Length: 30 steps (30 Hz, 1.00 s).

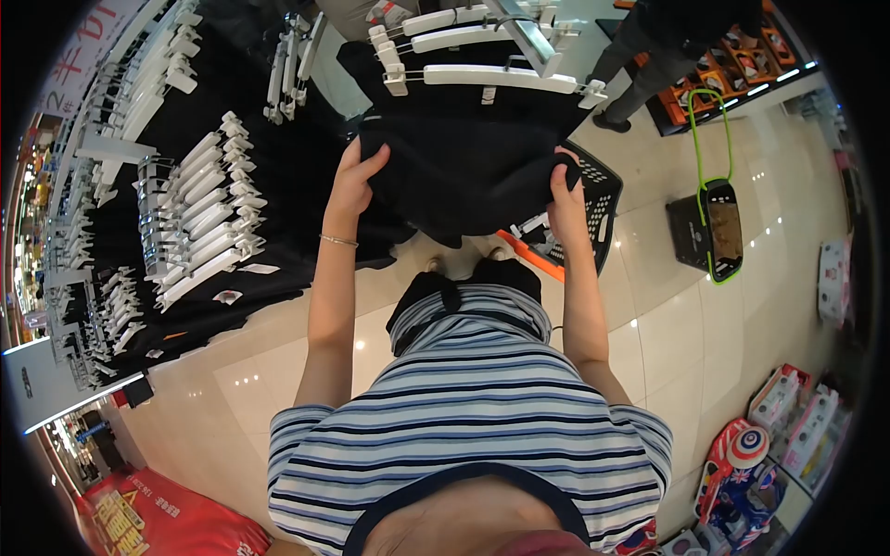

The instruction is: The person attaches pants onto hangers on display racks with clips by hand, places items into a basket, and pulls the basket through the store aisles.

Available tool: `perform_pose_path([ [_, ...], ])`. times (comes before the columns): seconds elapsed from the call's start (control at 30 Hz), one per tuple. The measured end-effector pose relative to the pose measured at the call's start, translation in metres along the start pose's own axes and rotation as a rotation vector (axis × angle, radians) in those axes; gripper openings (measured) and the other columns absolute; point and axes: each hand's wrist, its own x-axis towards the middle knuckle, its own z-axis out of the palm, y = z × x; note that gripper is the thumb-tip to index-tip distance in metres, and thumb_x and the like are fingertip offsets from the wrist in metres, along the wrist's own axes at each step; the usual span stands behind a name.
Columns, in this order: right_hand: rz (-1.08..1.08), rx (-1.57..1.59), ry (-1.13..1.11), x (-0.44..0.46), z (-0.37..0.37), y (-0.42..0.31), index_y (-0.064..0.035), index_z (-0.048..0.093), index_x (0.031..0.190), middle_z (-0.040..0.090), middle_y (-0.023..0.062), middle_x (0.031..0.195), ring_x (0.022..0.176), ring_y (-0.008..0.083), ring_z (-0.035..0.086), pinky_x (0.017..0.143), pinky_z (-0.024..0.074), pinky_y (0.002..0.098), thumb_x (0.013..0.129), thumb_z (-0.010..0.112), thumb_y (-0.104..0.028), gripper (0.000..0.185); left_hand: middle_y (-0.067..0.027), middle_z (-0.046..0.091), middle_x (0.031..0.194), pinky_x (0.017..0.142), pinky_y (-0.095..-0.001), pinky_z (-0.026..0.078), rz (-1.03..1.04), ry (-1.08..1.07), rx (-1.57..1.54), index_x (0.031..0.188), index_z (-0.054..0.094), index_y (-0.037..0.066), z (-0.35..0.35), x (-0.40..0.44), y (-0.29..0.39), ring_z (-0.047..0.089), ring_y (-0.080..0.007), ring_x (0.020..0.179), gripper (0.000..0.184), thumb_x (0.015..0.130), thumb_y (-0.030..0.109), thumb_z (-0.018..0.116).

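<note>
A black garment [459, 176] is spread out between my two hands; its exact kind does not show. My left hand [352, 181] grips its left edge with the thumb on top. On the right edge, my right hand [565, 185] is closed on the bunched cloth, thumb uppermost. Just above the garment is a white clip hanger [501, 78] with a clip at each end, attached to dark cloth; whether that cloth is the same piece I cannot tell. More white hangers [459, 39] hang behind it on a metal rack arm [528, 37].
Racks of black clothes on white hangers [209, 208] fill the left side. A black basket [593, 199] with an orange handle stands beside my right forearm. Farther right is a basket with a green handle [712, 227]. A person in dark trousers [640, 69] stands near an orange display [742, 69].
</note>
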Motion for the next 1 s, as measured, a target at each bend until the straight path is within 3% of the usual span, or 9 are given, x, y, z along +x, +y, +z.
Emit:
perform_pose_path([
  [0.2, -0.072, -0.252, -0.303, -0.012, -0.008, -0.020, -0.0096, 0.034, 0.131, 0.046, 0.0076, 0.120, 0.105, 0.0144, 0.046, 0.092, 0.0352, 0.0274, 0.085, 0.058, -0.042, 0.062, -0.0063, 0.060, 0.102, 0.083, -0.0278, 0.045, -0.027, -0.048, -0.091, 0.108, 0.054, -0.001, -0.009, -0.013, -0.020, 0.058, -0.0155, 0.093, 0.025, 0.084, 0.007, 0.057],
  [0.33, -0.049, -0.309, -0.324, -0.012, -0.020, -0.018, -0.0071, 0.039, 0.129, 0.051, 0.0047, 0.110, 0.098, 0.0130, 0.048, 0.086, 0.0370, 0.0263, 0.076, 0.063, -0.053, 0.074, -0.0049, 0.060, 0.098, 0.080, -0.0264, 0.045, 0.006, -0.066, 0.001, 0.104, 0.055, 0.001, -0.008, -0.017, -0.033, 0.058, -0.0135, 0.089, 0.026, 0.082, 0.013, 0.062],
  [0.43, -0.105, -0.178, -0.306, 0.003, -0.045, -0.009, -0.0065, 0.040, 0.127, 0.052, 0.0057, 0.110, 0.097, 0.0131, 0.049, 0.085, 0.0380, 0.0267, 0.080, 0.062, -0.046, 0.065, -0.0038, 0.061, 0.095, 0.077, -0.0246, 0.044, 0.051, -0.047, 0.081, 0.100, 0.056, 0.001, -0.010, -0.020, -0.037, 0.057, -0.0120, 0.087, 0.025, 0.081, 0.016, 0.065],
  [0.47, -0.168, -0.032, -0.154, 0.022, -0.060, 0.016, -0.0054, 0.041, 0.127, 0.053, 0.0077, 0.111, 0.099, 0.0149, 0.050, 0.086, 0.0386, 0.0283, 0.084, 0.059, -0.037, 0.056, -0.0034, 0.061, 0.094, 0.076, -0.0240, 0.044, 0.066, -0.035, 0.101, 0.099, 0.056, 0.001, -0.010, -0.021, -0.037, 0.057, -0.0116, 0.086, 0.025, 0.081, 0.017, 0.065],
  [0.57, -0.356, -0.550, 0.429, 0.075, -0.078, 0.046, -0.0019, 0.043, 0.120, 0.054, 0.0106, 0.108, 0.098, 0.0169, 0.052, 0.086, 0.0405, 0.0314, 0.082, 0.065, -0.025, 0.049, -0.0020, 0.060, 0.091, 0.074, -0.0230, 0.043, 0.047, -0.030, 0.111, 0.096, 0.057, 0.002, -0.004, -0.024, -0.033, 0.056, -0.0103, 0.084, 0.025, 0.080, 0.018, 0.067],
  [0.67, -0.365, -0.413, 0.278, 0.104, -0.081, 0.071, -0.0019, 0.049, 0.107, 0.058, 0.0079, 0.097, 0.089, 0.0151, 0.054, 0.082, 0.0416, 0.0287, 0.077, 0.070, -0.014, 0.039, -0.0006, 0.059, 0.089, 0.074, -0.0226, 0.042, 0.025, 0.004, 0.174, 0.095, 0.056, 0.002, -0.004, -0.025, -0.040, 0.055, -0.0093, 0.082, 0.025, 0.079, 0.018, 0.068],
  [0.8, -0.400, -0.625, 0.619, 0.088, -0.060, 0.076, -0.0010, 0.046, 0.081, 0.038, 0.0055, 0.066, 0.057, 0.0161, 0.038, 0.053, 0.0325, 0.0302, 0.076, 0.065, -0.006, 0.020, 0.0000, 0.058, 0.089, 0.077, -0.0219, 0.040, 0.020, 0.054, 0.190, 0.094, 0.056, 0.003, 0.006, -0.035, -0.040, 0.053, -0.0091, 0.084, 0.028, 0.077, 0.018, 0.071],
  [0.9, -0.544, -0.744, 0.618, 0.068, -0.052, 0.082, -0.0026, 0.046, 0.084, 0.043, 0.0015, 0.070, 0.056, 0.0081, 0.038, 0.052, 0.0344, 0.0239, 0.080, 0.060, -0.004, 0.014, 0.0001, 0.057, 0.088, 0.076, -0.0219, 0.039, 0.051, 0.069, 0.219, 0.094, 0.056, 0.003, -0.007, -0.040, -0.046, 0.052, -0.0090, 0.083, 0.028, 0.076, 0.018, 0.071],
  [1.0, -0.354, -0.411, 0.406, 0.050, -0.049, 0.086, -0.0030, 0.044, 0.091, 0.046, 0.0021, 0.078, 0.058, 0.0080, 0.041, 0.054, 0.0355, 0.0228, 0.081, 0.056, -0.002, 0.016, 0.0001, 0.057, 0.087, 0.075, -0.0225, 0.039, 0.102, 0.151, 0.236, 0.093, 0.057, 0.003, 0.007, -0.044, -0.041, 0.052, -0.0093, 0.081, 0.027, 0.076, 0.019, 0.071],
])
